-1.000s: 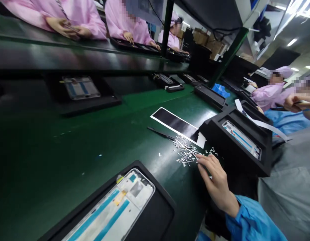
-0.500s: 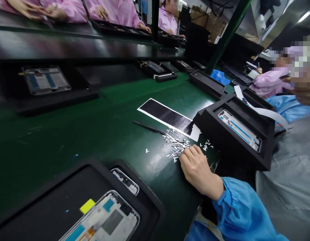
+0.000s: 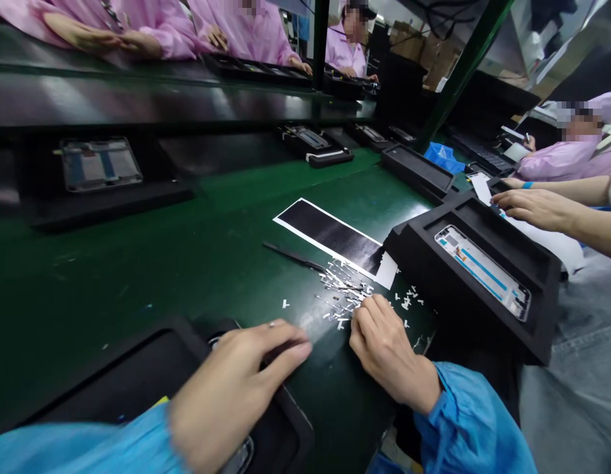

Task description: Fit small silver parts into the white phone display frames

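Left hand flat on tray; right hand curled over parts (grip unclear).

Tiny white clips: loose pile on green belt (few strays); black tray nr front edge.

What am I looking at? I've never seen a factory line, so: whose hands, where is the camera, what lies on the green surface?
A person in blue sleeves works by hand; the one camera sits on their head, looking forward and down. Their left hand lies open on a black tray at the near edge. Their right hand has curled fingers at a heap of small white parts; whether it has pinched one cannot be told. Beyond the heap lie a thin black tool and a long black sheet on the green belt. To the right, a tilted black fixture holds a phone frame. The hand at far right is a co-worker's.
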The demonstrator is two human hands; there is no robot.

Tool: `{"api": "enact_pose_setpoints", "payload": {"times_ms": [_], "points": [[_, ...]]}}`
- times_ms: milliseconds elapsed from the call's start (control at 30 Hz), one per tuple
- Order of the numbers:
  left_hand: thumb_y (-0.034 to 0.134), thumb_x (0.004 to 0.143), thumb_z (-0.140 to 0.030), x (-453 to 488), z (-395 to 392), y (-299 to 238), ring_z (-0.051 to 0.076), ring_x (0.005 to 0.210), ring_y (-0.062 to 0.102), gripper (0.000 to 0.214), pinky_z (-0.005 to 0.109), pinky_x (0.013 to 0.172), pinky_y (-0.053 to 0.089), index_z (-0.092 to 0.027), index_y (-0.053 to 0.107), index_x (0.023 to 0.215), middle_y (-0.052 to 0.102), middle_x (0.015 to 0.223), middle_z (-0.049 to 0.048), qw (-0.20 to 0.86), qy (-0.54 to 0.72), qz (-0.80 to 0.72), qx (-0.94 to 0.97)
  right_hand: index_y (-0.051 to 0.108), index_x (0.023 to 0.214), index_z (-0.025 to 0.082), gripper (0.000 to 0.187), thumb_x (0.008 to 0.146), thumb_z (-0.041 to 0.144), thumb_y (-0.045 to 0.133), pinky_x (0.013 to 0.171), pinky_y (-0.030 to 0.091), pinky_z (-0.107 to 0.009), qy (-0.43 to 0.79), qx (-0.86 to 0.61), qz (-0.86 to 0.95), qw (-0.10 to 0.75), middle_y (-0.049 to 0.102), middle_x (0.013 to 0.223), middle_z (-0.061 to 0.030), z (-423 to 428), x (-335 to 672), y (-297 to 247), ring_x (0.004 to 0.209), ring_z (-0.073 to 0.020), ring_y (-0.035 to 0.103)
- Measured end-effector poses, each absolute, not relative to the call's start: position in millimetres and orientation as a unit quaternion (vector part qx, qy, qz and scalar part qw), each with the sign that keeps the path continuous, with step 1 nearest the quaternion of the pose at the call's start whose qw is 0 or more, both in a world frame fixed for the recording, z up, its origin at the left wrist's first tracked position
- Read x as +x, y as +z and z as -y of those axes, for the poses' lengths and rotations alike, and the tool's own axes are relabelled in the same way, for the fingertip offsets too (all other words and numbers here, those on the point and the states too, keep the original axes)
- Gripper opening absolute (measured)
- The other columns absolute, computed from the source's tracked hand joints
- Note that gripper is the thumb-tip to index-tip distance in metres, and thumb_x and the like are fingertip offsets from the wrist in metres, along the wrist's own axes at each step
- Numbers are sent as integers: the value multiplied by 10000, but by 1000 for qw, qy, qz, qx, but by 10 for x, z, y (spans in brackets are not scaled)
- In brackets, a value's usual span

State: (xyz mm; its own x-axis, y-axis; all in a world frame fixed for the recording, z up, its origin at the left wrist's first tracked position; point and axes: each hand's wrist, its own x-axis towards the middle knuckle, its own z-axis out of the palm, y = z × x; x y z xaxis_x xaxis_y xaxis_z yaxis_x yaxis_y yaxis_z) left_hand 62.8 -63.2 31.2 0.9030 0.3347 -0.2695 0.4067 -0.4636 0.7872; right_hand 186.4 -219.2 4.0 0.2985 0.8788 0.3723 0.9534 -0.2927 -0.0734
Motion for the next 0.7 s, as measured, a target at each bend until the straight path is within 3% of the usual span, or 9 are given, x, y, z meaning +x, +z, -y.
{"api": "enact_pose_setpoints", "payload": {"times_ms": [133, 267, 433, 567, 700], "points": [[373, 725, -525, 1055, 845, 370, 168, 587, 554, 455, 261, 561, 415, -163, 614, 593, 590, 559, 9, 523, -52, -227, 820, 486, 652, 128, 211, 808, 54, 364, 703, 423, -366, -163, -787, 564, 191, 420, 648, -49, 2190, 1748, 98, 677, -167, 384], [374, 696, -494, 1141, 894, 365, 156, 590, 527, 428, 249, 569, 409, -146, 586, 567, 563, 548, 18, 544, -22, -239, 804, 534, 721, 104, 166, 796, 47, 397, 843, 391, -427, -182, -768, 575, 214, 466, 660, -57, 2159, 1668, 104, 704, -176, 399], [386, 703, -439, 1097, 876, 442, 153, 583, 538, 351, 244, 565, 424, -169, 554, 555, 577, 569, 12, 536, 1, -219, 815, 534, 773, 103, 154, 816, 53, 395, 854, 389, -415, -162, -762, 570, 261, 522, 708, -58, 2151, 1667, 154, 724, -164, 438], [410, 737, -361, 1002, 876, 485, 171, 683, 608, 278, 240, 636, 440, -218, 625, 633, 639, 659, -6, 488, 42, -166, 856, 530, 857, 139, 115, 852, 127, 416, 749, 408, -324, 11, -757, 497, 424, 540, 788, -44, 2175, 1716, 292, 762, -147, 459], [339, 826, -234, 865, 858, 484, 123, 631, 624, 314, 182, 577, 452, -234, 636, 721, 636, 643, -29, 352, 124, -52, 926, 548, 723, 182, 108, 812, 165, 488, 673, 390, -260, 187, -704, 421, 541, 522, 690, 11, 2177, 1769, 363, 692, -114, 475]]}}
